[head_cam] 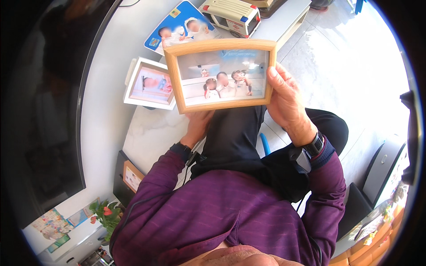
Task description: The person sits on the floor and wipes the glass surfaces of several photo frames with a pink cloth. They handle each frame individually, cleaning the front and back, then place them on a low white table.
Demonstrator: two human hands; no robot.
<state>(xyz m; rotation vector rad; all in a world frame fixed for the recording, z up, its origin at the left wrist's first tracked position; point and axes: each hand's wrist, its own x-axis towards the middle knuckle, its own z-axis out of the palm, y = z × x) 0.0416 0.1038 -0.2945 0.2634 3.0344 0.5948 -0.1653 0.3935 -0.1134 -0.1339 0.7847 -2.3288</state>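
A light-wood picture frame [173, 79] is held up in front of me, its glazed photo of three people facing me. My right hand [288, 94] grips its right side, with the thumb on the front edge. Beneath the lower left corner is my left hand [199, 123]; its fingers are hidden behind the frame, so I cannot tell whether they touch it. A white picture frame [133, 83] stands just to the left, partly covered by the wooden one. Behind them leans a blue-backed photo panel [156, 38] showing two children.
A toy ambulance [233, 16] stands on the white cabinet top [159, 129]. A large dark television [50, 116] borders the left side. Lower left are another wood-framed picture [132, 176] and a red-flowered plant [108, 214]. An orange sofa [372, 247] is at lower right.
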